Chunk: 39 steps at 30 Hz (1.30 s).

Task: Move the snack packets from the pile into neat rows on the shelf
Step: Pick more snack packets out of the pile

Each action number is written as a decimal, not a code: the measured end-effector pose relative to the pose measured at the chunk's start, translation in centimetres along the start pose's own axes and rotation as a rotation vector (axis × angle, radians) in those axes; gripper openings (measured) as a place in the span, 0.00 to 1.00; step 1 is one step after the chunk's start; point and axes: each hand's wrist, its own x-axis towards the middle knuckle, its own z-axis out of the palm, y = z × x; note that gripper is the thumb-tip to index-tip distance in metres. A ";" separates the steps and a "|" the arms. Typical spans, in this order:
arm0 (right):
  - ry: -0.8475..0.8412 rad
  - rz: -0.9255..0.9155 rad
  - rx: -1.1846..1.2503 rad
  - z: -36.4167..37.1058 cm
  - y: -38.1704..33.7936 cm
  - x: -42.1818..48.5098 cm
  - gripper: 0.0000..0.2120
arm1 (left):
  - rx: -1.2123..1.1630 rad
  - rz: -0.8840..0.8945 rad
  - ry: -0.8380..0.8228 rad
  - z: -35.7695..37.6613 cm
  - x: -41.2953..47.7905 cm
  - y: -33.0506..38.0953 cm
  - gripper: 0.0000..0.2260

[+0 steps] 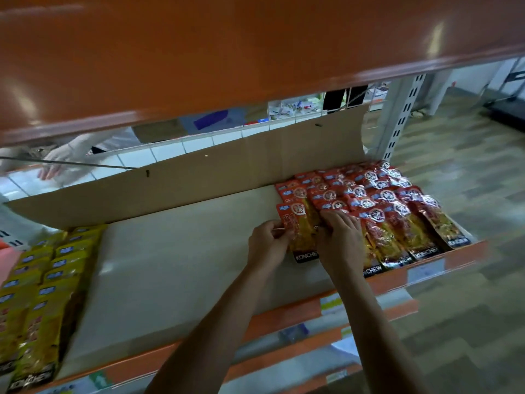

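Currently shelved, left to right:

1. Yellow packets (48,280): laid in overlapping rows at the shelf's left end. Not part of this step.
2. Shelf (170,251): pale bare board across the middle, cardboard backing (227,172) behind.
3. Left hand (265,245): forearm reaching in from below, wrist straight, thumb and fingers pinching the left edge of the red packet (298,228).
4. Red packet: lying flat at the left edge of the red block, its top overlapping the packet behind.
5. Right hand (338,240): palm down, fingers curled onto the packet's right side. Whether it pinches or only presses is lost in blur.
6. Red rows (383,200): several columns, shingled front to back, filling the shelf's right end (the pile itself is out of view).

Handling note: likely the placing step. Square the packet's bottom edge with its neighbours' dark label strip, butt its side against the next column, keep the same overlap, then let go with both hands together.
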 end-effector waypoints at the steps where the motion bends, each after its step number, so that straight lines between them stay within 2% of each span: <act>1: -0.007 0.003 -0.004 0.0 0.3 0.3 0.16 | 0.021 0.002 0.012 0.3 0.2 0.2 0.12; 17: -0.053 -0.019 0.009 0.1 2.1 2.0 0.18 | 0.199 -0.013 0.129 3.0 2.2 1.2 0.15; 27: -0.056 -0.040 -0.006 0.0 1.9 1.8 0.18 | 0.283 0.036 0.169 2.8 1.5 1.4 0.15; 31: -0.071 -0.092 0.001 0.6 0.9 1.3 0.18 | 0.329 0.086 0.189 1.7 0.7 1.3 0.13; 39: -0.212 -0.195 0.071 3.1 -4.4 -2.3 0.20 | 0.468 0.223 0.249 -3.9 -1.9 -1.4 0.14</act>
